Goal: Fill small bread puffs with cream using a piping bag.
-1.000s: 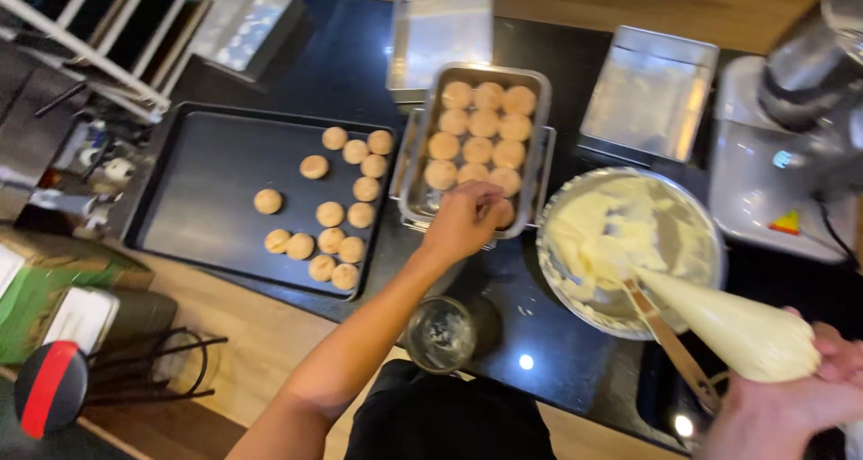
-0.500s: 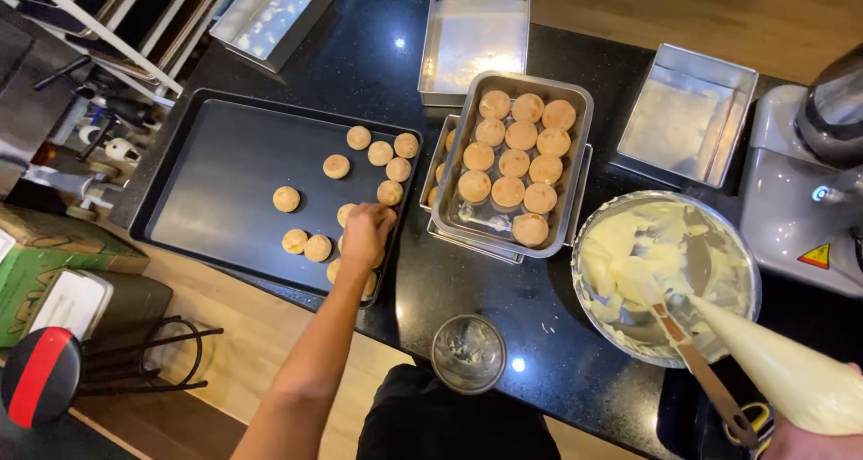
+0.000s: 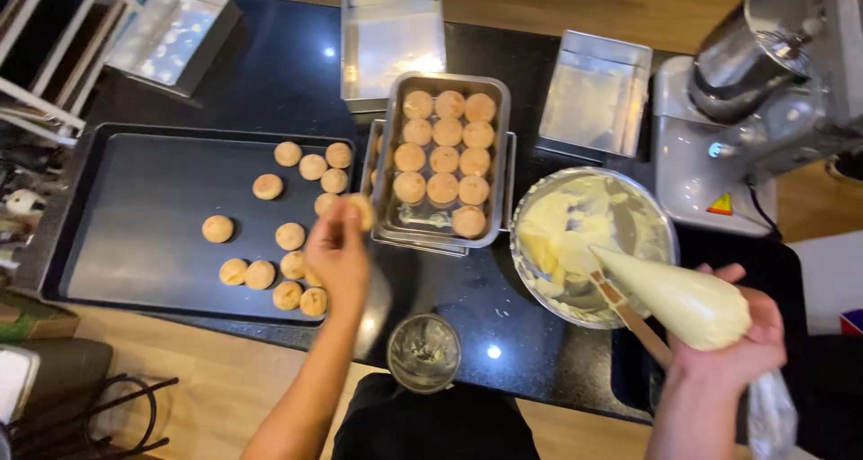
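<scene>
Lifted off the dark tray [image 3: 135, 244] since: left hand [image 3: 337, 253] pinching a puff [image 3: 361, 210]; right hand [image 3: 733, 334] wrapped round the piping bag [image 3: 674, 294], nozzle aimed leftward, apparently ready.

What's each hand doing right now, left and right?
Left hand: closed on a small round pastry.
Right hand: closed around a cream-filled piping bag.
</scene>
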